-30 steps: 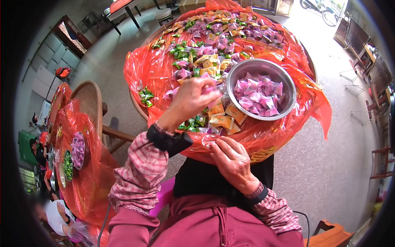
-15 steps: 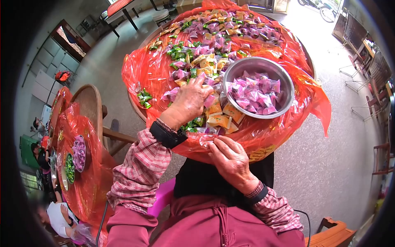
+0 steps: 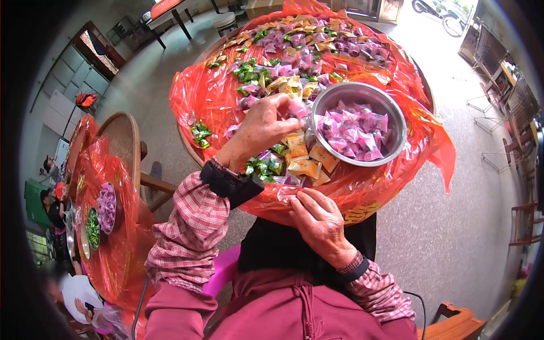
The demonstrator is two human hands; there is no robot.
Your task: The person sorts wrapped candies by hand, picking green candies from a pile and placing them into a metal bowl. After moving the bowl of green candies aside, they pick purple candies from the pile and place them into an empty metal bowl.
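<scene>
A purple-wrapped candy [image 3: 297, 109] is pinched between the thumb and fingertips of the left hand [image 3: 262, 127], raised just above the table and just left of the rim of a steel bowl [image 3: 396, 110]. The bowl sits on the near right part of the round table and holds a heap of purple candies [image 3: 354, 130], all in the same clear-and-purple wrappers, filling it to about half its depth.

The right hand [image 3: 320, 218] rests at the table's near edge, fingers curled and pressed together on the crinkled orange plastic sheet [image 3: 374, 184] that covers the table and hangs over its side; whether it holds anything under the fingers cannot be told.

Just beside the bowl, between it and the left hand, lie several orange-wrapped candies [image 3: 306, 165], with a cluster of green-wrapped candies [image 3: 263, 166] under the left wrist. Farther across the sheet a broad spread of mixed candies [image 3: 300, 51] in purple, green and orange reaches the far edge.

At the far left stands another table [image 3: 107, 249] under the same orange plastic, bearing a bowl of purple candies [image 3: 106, 207] and a bowl of green candies [image 3: 93, 226] side by side.
</scene>
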